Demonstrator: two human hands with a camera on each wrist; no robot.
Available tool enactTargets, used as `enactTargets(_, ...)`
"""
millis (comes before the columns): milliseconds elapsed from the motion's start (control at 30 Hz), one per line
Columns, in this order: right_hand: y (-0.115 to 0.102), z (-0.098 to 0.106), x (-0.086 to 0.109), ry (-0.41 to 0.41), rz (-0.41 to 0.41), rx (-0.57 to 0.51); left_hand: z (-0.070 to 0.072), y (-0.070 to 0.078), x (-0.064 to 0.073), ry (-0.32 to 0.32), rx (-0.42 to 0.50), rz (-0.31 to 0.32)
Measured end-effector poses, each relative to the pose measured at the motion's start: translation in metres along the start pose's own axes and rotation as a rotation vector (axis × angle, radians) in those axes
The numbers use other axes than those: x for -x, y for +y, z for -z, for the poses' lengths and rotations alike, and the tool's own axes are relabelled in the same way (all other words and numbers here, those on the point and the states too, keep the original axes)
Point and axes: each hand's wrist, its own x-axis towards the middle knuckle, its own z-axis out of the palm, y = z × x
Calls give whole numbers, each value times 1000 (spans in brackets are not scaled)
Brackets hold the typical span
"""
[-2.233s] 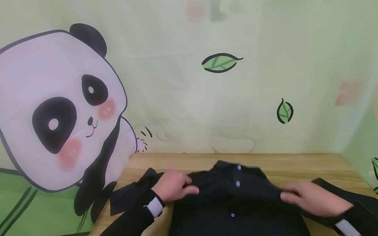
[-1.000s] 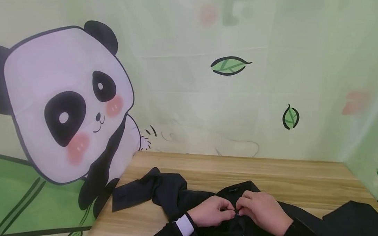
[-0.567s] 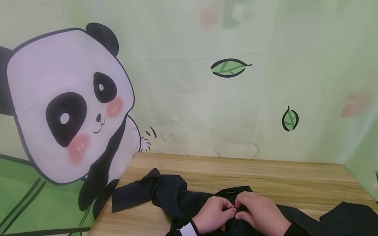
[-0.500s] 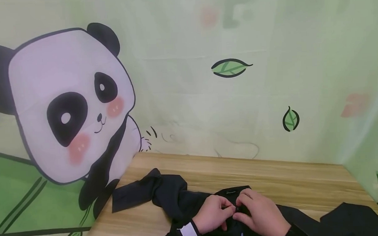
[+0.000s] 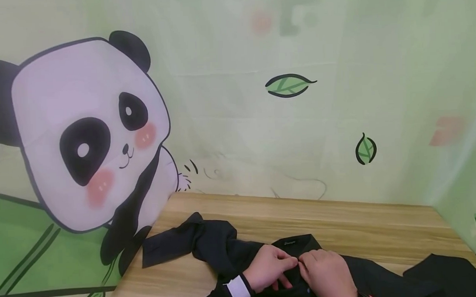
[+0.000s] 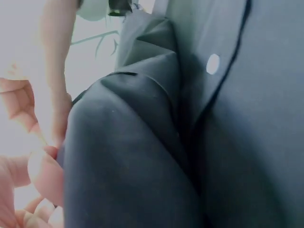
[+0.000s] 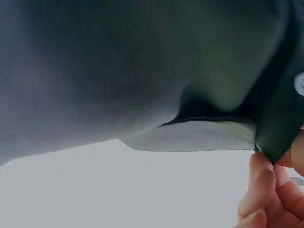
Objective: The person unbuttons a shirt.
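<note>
Here, the dark shirt (image 5: 294,288) lies spread on the wooden table (image 5: 343,225), under and around both hands. The left hand (image 5: 267,270) and right hand (image 5: 330,274) each pinch its cloth at the front of the collar (image 5: 304,242), fingertips meeting. The collar rises at 12 o'clock from them; one sleeve (image 5: 217,236) runs toward 10 o'clock, the other sleeve (image 5: 447,272) toward 3 o'clock.

The place looked like a work corner, though which kind of room could not be told: a wood-grain bench (image 5: 366,225) stood against a creased, pale green backdrop (image 5: 218,44) printed with a cartoon panda (image 5: 90,101) and leaves (image 5: 288,85).
</note>
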Motion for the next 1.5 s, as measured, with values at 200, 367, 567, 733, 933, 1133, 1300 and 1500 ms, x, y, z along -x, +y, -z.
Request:
enactTargets(200, 1, -15, 3, 250, 222, 150, -4, 4, 0, 10, 3, 10)
enactTargets(367, 0, -17, 0, 243, 272, 163, -2, 4, 1, -2, 13, 22)
enactTargets(567, 2, -22, 2, 256, 284, 163, -3, 1, 1, 1, 7, 35)
enactTargets(733, 5, -26, 6, 274, 313, 162, -3, 0, 0, 12, -11, 31)
enactTargets(933, 7, -25, 4, 253, 325, 166, -4, -2, 1, 23, 14, 23)
enactTargets(1133, -3, -22, 4, 258, 189, 227, -10, 0, -2, 35, -13, 15)
enactTargets(1300, -9, -18, 1, 202, 110, 255, -11, 1, -3, 30, -24, 28)
enactTargets(1500, -7, -13, 0, 117, 162, 229, -11, 0, -4, 32, -43, 27)
